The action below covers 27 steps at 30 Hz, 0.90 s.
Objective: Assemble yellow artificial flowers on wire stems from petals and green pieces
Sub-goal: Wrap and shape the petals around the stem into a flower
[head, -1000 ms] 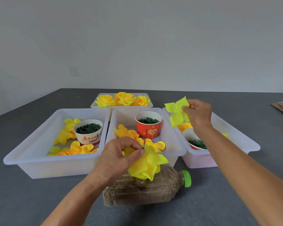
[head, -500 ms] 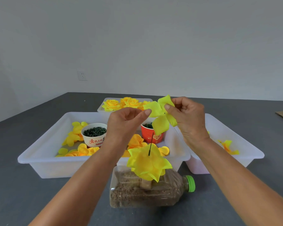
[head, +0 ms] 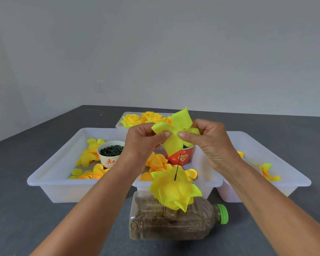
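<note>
Grey tabletop [head: 35, 209] under a plain white wall held three white bins: left bin [head: 50, 183] with loose petals and a white cup [head: 110, 154] of green pieces, middle bin [head: 209, 180] with a red cup [head: 180, 157], right bin [head: 284, 172]. Bottle [head: 174, 224] lay on its side in front, with a part-built flower [head: 175, 191] on a wire stem [head: 177, 169] standing out of it. Left hand [head: 142, 141] and right hand [head: 211, 143] both pinched a yellow petal piece [head: 175, 130] above the stem tip, apart from it.
</note>
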Each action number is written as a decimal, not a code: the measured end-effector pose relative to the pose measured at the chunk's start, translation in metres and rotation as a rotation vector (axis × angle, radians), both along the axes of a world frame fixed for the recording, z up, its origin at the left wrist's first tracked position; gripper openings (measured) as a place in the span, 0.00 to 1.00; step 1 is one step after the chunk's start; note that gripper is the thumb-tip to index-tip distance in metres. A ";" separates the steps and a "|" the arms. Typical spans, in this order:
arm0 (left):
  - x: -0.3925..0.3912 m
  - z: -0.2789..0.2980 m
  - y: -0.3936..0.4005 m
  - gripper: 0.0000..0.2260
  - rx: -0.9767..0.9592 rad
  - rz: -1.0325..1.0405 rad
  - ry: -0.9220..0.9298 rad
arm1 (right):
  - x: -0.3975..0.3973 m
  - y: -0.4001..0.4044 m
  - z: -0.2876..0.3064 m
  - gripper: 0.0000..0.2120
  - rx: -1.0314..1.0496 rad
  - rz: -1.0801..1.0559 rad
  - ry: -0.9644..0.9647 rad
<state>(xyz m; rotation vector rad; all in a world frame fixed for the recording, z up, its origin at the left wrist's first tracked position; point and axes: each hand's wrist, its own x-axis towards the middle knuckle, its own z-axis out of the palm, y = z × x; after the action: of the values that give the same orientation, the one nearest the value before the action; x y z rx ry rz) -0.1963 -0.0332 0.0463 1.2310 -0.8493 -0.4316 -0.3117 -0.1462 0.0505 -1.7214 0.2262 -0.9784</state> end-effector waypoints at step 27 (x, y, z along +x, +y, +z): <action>0.004 -0.038 0.016 0.06 -0.144 0.384 -1.136 | -0.013 0.004 -0.040 0.03 -1.077 -0.535 -0.181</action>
<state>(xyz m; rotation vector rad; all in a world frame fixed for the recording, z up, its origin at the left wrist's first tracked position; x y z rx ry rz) -0.1922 -0.0170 0.0084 1.4360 -1.5019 0.7182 -0.3249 -0.1424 0.0102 -2.5751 0.0175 -1.8568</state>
